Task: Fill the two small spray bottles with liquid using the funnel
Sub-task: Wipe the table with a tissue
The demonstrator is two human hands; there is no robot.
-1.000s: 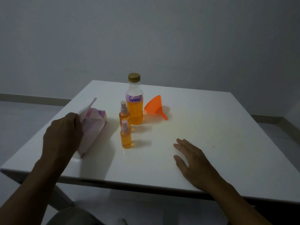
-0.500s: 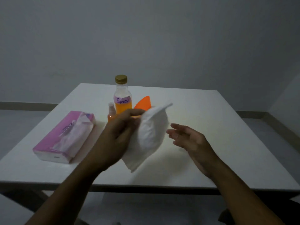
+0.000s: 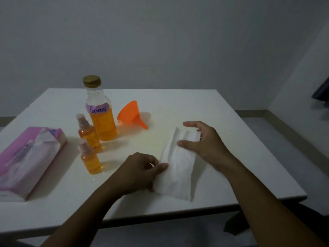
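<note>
Bottles [image 3: 90,139], funnel [image 3: 131,114], tissue box [image 3: 26,161] crowd left; table [image 3: 240,148] right bare

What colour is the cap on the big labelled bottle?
Gold, on the large bottle's cap, clearest in the head view.

White square table [image 3: 222,111] carries: pink tissue pack [image 3: 26,161], labelled orange-liquid bottle [image 3: 101,118], two small spray bottles [image 3: 87,132] [image 3: 89,161], orange plastic funnel [image 3: 130,114], flat white tissue [image 3: 178,168].

Two small spray bottles [image 3: 90,158] [image 3: 87,133] are stood upright, capped, filled with orange liquid, one at 12 o'clock of the other. Large bottle [image 3: 100,111], gold cap, labelled "Spray", roughly half full, is touching the far one. Orange funnel [image 3: 131,114] is laid on its side at its 3 o'clock.
</note>
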